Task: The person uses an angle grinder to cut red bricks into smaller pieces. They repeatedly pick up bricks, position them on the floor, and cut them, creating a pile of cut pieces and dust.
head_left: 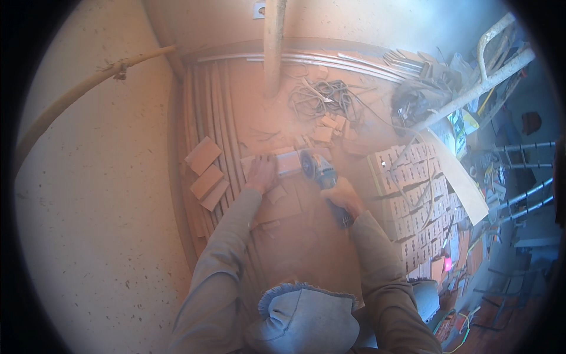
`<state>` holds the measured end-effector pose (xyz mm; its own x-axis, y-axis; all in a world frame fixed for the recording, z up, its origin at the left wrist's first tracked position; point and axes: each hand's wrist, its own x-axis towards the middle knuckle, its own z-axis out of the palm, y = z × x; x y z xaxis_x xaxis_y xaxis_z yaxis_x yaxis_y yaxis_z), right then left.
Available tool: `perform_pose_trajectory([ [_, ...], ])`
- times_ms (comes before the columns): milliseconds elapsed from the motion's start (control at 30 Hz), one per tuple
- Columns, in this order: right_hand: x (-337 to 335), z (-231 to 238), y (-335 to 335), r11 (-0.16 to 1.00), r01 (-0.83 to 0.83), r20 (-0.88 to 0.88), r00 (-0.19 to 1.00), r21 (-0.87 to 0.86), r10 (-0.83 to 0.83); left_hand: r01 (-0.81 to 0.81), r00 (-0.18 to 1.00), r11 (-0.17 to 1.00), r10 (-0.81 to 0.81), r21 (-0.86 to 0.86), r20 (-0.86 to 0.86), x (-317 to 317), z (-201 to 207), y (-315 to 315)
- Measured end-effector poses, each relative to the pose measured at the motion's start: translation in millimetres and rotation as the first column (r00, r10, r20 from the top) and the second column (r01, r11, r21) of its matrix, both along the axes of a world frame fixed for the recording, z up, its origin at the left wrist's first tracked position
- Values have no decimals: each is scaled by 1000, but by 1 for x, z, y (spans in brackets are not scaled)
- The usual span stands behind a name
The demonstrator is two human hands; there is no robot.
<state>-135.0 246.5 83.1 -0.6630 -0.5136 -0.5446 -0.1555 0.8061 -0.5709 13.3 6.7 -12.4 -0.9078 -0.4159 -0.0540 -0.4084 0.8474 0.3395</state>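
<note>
My right hand (pixel 344 196) is closed around the body of an angle grinder (pixel 324 175). The grinder's round disc (pixel 308 163) meets the right end of a pale, reddish tile strip (pixel 288 163). My left hand (pixel 263 173) grips the strip's left part and holds it down, its fingertips toward the far edge. Under and nearer than the strip lie more flat tile pieces (pixel 283 203). Fine reddish dust hazes the air, so the cutting edge is hard to make out.
Loose tiles (pixel 207 182) lie left on long bars (pixel 219 112). Stacked grooved tiles (pixel 407 203) stand at right. A coiled cable (pixel 321 99) and tile offcuts (pixel 324 131) lie beyond the grinder. An upright pole (pixel 273 53) and a slanted metal tube (pixel 480 91) rise nearby.
</note>
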Motion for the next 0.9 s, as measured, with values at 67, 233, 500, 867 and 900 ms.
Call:
perform_pose_trajectory([
  [67, 3, 10, -4, 999, 13, 33, 999, -37, -12, -10, 1000, 1000, 10, 0, -3, 2, 3, 1],
  [233, -5, 0, -19, 996, 49, -60, 997, -72, -54, -26, 999, 1000, 26, -9, -24, 0, -3, 1],
  [500, -19, 2, -40, 998, 13, 7, 1000, -60, -12, -41, 997, 999, 40, -26, -62, 0, -15, 0],
  [867, -28, -10, -49, 998, 26, -66, 997, -49, -29, -19, 1000, 999, 19, 27, 4, -5, -11, 0],
  [900, -28, -11, -49, 998, 25, -46, 999, -49, -27, -16, 1000, 1000, 16, 13, -8, -4, -16, -2],
])
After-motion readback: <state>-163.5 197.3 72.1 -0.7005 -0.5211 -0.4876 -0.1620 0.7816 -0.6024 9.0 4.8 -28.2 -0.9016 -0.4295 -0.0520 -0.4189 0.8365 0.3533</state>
